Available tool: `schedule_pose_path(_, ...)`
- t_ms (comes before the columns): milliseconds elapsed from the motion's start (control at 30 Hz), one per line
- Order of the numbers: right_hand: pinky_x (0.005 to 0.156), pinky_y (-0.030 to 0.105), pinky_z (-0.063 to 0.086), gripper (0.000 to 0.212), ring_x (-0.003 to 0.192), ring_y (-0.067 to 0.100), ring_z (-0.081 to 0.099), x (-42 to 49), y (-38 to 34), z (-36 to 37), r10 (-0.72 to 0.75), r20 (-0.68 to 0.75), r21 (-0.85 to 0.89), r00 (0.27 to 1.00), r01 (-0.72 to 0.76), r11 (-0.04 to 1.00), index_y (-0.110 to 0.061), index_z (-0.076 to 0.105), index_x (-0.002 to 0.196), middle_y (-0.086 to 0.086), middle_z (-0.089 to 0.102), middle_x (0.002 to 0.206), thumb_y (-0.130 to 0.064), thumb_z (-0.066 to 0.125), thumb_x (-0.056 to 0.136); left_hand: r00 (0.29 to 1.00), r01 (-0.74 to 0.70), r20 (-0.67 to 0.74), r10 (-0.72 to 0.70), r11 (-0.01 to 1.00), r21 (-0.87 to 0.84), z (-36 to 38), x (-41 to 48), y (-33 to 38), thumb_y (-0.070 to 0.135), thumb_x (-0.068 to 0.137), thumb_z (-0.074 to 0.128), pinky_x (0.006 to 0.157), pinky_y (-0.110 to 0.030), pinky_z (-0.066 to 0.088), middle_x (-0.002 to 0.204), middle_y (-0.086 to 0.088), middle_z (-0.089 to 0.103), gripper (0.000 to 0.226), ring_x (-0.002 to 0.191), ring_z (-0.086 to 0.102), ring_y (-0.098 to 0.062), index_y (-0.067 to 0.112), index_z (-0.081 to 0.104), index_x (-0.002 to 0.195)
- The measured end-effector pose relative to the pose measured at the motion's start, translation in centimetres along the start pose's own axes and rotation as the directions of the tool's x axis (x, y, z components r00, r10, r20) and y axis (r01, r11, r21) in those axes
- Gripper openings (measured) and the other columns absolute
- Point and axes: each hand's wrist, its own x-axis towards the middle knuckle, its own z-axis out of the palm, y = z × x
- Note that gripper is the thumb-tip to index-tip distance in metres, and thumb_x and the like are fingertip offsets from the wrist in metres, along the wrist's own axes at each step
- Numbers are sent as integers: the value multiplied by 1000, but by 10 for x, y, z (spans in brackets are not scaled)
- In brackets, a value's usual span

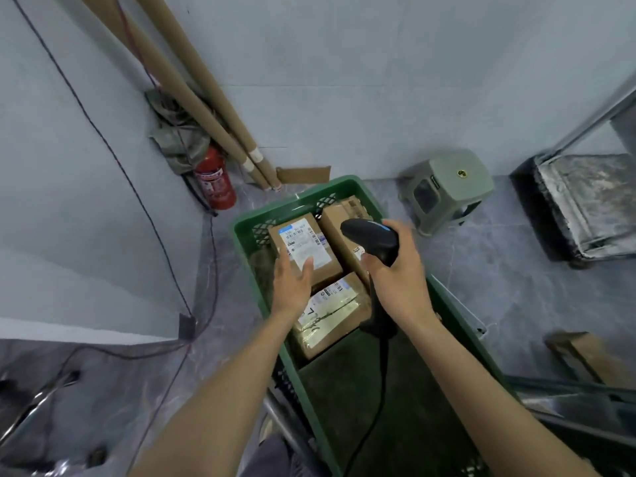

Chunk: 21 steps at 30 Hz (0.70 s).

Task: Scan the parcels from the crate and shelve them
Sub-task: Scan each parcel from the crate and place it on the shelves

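Three parcels (329, 316) await scanning in the crate (245, 249): left hand (292, 280) spread, empty, over one; right hand (399, 270) grips the scanner (371, 235), which must find its label (303, 247).

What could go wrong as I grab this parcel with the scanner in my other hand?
The cable from the scanner hangs inside the green crate and might snag on a parcel as you lift. Your left hand is open over the labelled parcel, and your right hand grips the scanner, so a one-handed lift could slip.
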Motion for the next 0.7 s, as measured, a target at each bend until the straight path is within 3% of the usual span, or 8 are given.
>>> schedule_pose_path(167, 76, 13, 45, 54, 97, 3, 56, 11, 31, 3, 44, 25, 8, 999, -44, 999, -38, 44, 122, -19, 53, 107, -5, 63, 85, 994, 107, -15, -108, 994, -29, 18, 23, -22, 43, 98, 45, 112, -49, 24, 160, -6, 12, 72, 143, 22, -31, 31, 1, 153)
schedule_pose_path(367, 76, 2, 43, 53, 97, -9, 54, 19, 54, 16, 65, 37, 45, 997, -66, 997, -37, 47, 121, -24, 54, 105, -2, 63, 84, 992, 127, -11, -128, 990, -67, 30, 42, -42, 38, 97, 50, 107, -44, 32, 157, -10, 19, 76, 139, 30, -33, 32, -2, 153)
schedule_pose_path(500, 70, 1, 42, 54, 90, -8, 56, 21, 62, 23, 86, 55, 40, 995, -88, 995, -42, 43, 118, -24, 54, 102, -4, 62, 85, 990, 137, -15, -139, 988, -74, 39, 53, -44, 38, 96, 52, 90, -32, 39, 151, -15, 29, 78, 128, 45, -33, 37, -3, 151)
schedule_pose_path(700, 68, -1, 40, 54, 88, -16, 52, 24, 72, 26, 113, 58, 56, 992, -117, 992, -46, 43, 110, -37, 52, 92, -3, 62, 85, 988, 154, -6, -154, 986, -57, 41, 64, -52, 41, 91, 59, 101, -42, 38, 149, -17, 33, 87, 130, 42, -37, 36, -4, 151)
